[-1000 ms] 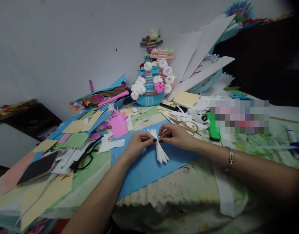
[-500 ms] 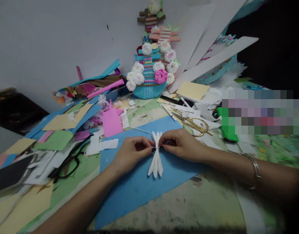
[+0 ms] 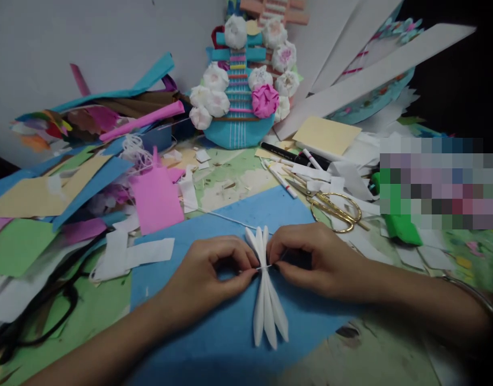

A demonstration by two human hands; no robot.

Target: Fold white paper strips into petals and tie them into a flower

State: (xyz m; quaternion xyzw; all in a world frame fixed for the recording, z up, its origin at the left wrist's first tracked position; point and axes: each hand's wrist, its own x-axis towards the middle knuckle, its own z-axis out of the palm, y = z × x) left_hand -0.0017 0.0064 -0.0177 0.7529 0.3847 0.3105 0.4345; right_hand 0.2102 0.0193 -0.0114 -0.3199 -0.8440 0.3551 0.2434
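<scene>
A bundle of folded white paper strips (image 3: 266,311) stands out against the blue sheet (image 3: 190,338), pinched at a narrow waist and fanned at both ends. White string (image 3: 264,267) crosses that waist. My left hand (image 3: 218,268) is closed in a pinch on the string just left of the bundle. On the other side, my right hand (image 3: 314,257) pinches the string close to the paper, thumb and forefinger together. A length of white cord (image 3: 226,219) runs behind the bundle over the blue sheet.
Gold-handled scissors (image 3: 337,209) lie beyond my right hand, beside pens (image 3: 280,179) and paper scraps. A pink card (image 3: 157,198) and black-framed glasses (image 3: 65,305) are at left. Behind stands a blue paper guitar (image 3: 240,131) with paper flowers. A long white strip (image 3: 391,75) leans at right.
The view has moved closer and tilted down, so the table things look larger. Both hands still pinch the string at the bundle's waist.
</scene>
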